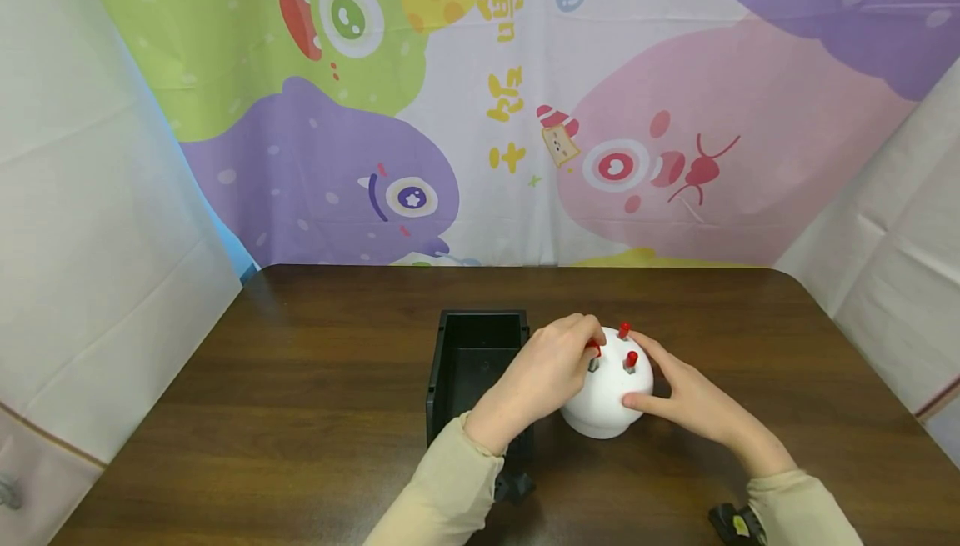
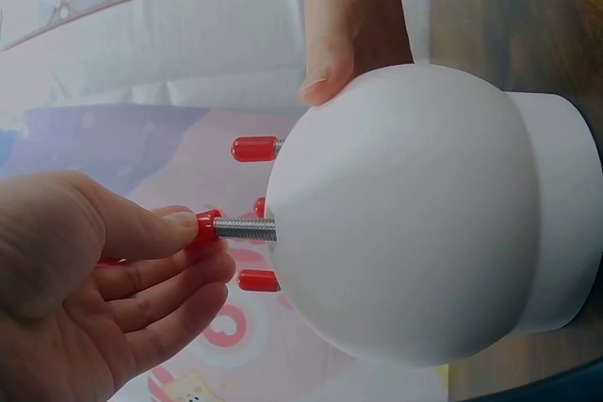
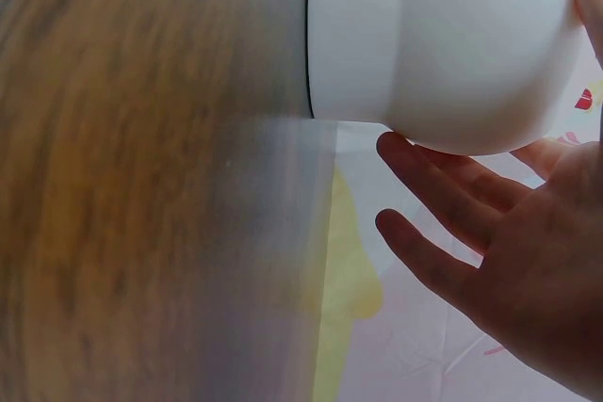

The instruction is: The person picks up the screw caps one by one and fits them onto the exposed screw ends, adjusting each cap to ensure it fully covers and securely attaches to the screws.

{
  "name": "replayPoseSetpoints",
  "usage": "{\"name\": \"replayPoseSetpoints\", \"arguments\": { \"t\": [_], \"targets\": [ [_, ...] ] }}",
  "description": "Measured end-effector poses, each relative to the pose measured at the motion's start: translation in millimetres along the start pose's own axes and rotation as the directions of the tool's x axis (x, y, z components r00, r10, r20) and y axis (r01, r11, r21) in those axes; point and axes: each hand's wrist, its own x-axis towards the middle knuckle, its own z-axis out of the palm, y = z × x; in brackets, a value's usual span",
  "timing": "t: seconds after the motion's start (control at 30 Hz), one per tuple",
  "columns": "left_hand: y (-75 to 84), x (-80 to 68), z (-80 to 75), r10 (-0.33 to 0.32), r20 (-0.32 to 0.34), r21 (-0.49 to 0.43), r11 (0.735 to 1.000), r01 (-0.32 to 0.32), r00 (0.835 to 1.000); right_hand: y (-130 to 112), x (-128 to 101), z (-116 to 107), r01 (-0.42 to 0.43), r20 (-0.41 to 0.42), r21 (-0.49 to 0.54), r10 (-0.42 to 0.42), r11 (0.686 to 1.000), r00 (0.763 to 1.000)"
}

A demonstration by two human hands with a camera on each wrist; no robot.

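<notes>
A white ball-shaped body (image 1: 596, 408) on a short round base stands on the table. Several threaded metal studs with red caps stick up from its top. My left hand (image 1: 547, 367) pinches one red cap (image 2: 207, 228) between thumb and forefinger; the threaded stud (image 2: 247, 229) below it runs into the ball. The other left fingers are bent loosely under the cap. Against the ball's right side, my right hand (image 1: 690, 400) holds it, thumb at the front and fingers reaching round behind. Two more red caps, one upper (image 2: 252, 149) and one lower (image 2: 257, 280), flank the pinched one.
Left of the ball is a black rectangular bin (image 1: 435, 388), partly hidden by my left forearm. A small black device (image 1: 733, 523) sits by my right sleeve. The brown wooden table (image 1: 300, 413) ends at a cartoon-printed curtain (image 1: 510, 221); white cloth hangs on both sides.
</notes>
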Motion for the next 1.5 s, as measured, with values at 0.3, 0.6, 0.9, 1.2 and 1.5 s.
{"name": "replayPoseSetpoints", "arguments": {
  "t": [0.3, 0.6, 0.9, 1.2, 1.5],
  "targets": [
    [-0.9, 0.0, 2.5, 0.016, -0.019, 0.002, 1.0, -0.016, 1.0, 1.0, 0.0, 0.7, -0.003, 0.0, -0.002, 0.003, 1.0, 1.0],
    [-0.3, -0.2, 1.8, 0.017, -0.023, 0.003, 1.0, -0.017, 1.0, 1.0, 0.6, 0.6, -0.018, 0.008, 0.002, 0.018, 1.0, 1.0],
    [-0.8, -0.8, 3.6, 0.012, -0.022, 0.004, 1.0, -0.012, 1.0, 0.6, 0.6, 0.7, -0.017, 0.008, -0.002, 0.017, 1.0, 1.0],
    [-1.0, -1.8, 6.1, 0.012, -0.026, 0.002, 1.0, -0.012, 1.0, 0.2, 0.2, 0.7, -0.02, 0.008, -0.001, 0.02, 1.0, 1.0],
    [-0.5, -2.6, 5.8, 0.019, -0.036, 0.018, 1.0, -0.018, 0.999, -0.4, -0.1, 0.5, -0.012, 0.003, 0.002, 0.012, 1.0, 1.0]
  ]
}}
